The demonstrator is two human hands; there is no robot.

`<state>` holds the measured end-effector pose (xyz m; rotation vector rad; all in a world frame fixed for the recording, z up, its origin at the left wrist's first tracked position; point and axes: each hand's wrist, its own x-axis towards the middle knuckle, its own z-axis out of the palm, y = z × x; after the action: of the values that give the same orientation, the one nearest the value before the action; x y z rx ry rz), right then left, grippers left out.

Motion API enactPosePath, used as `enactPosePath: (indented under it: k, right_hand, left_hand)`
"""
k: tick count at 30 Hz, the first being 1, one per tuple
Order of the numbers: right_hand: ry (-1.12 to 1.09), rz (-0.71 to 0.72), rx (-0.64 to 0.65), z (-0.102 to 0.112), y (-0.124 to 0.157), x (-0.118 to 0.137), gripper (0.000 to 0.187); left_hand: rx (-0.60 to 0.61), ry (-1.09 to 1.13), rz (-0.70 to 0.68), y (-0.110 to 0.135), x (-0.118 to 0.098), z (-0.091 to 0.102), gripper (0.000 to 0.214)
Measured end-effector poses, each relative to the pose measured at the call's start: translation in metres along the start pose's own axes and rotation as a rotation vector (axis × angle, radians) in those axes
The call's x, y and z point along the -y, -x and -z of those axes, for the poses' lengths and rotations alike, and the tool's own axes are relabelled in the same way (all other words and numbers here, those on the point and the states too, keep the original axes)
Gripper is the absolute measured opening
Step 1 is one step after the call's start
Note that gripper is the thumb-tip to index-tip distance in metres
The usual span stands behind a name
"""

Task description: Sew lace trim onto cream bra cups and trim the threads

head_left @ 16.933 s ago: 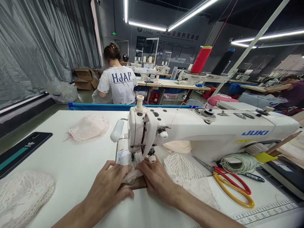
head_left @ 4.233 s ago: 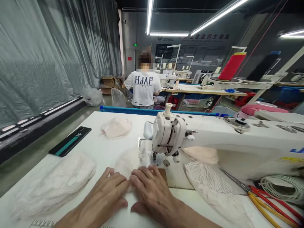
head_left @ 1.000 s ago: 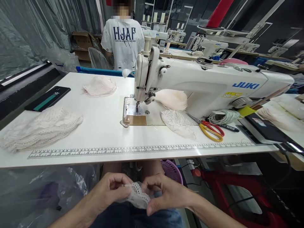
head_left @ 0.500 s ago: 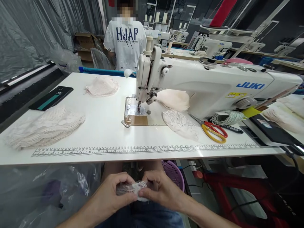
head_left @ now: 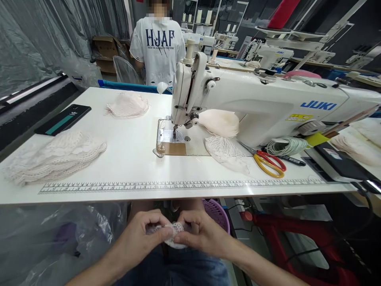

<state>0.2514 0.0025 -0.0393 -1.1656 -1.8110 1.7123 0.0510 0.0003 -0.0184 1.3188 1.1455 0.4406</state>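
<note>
Below the table's front edge, over my lap, both hands pinch a small white lace piece (head_left: 174, 234). My left hand (head_left: 139, 240) grips its left side with thumb and fingers closed. My right hand (head_left: 199, 234) holds its right side, fingers curled on it. The lace is bunched between the fingertips and partly hidden. The white JUKI sewing machine (head_left: 262, 103) stands on the white table (head_left: 131, 155) ahead, with nothing under its needle (head_left: 174, 133).
A stack of white lace pieces (head_left: 56, 155) lies at the table's left, a pink pile (head_left: 127, 105) further back, more pieces (head_left: 226, 151) beside the machine. Scissors (head_left: 268, 163), a cord coil (head_left: 285, 145) and a phone (head_left: 62, 119) are on the table. A person in a white T-shirt (head_left: 157, 39) stands beyond. A purple basket (head_left: 218, 214) sits below.
Since a few seconds ago my hands left the machine's needle plate and came down to my lap with a lace piece. Over the last second they bunched it tighter between the fingertips.
</note>
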Motion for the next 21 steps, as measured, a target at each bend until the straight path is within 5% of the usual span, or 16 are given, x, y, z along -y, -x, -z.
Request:
enactPosePath:
  k: [3, 7, 21]
  right_hand:
    - [-0.181, -0.062, 0.149, 0.005, -0.003, -0.006, 0.037]
    - [-0.349, -0.122, 0.15, 0.008, -0.001, -0.014, 0.032]
    - [-0.516, -0.159, 0.16, 0.017, 0.013, -0.014, 0.039]
  left_hand:
    - [0.027, 0.27, 0.116, 0.0, 0.0, 0.006, 0.029]
    - [0.023, 0.412, 0.251, 0.0, 0.002, 0.015, 0.03]
    - [-0.008, 0.601, 0.289, -0.003, 0.01, 0.013, 0.031]
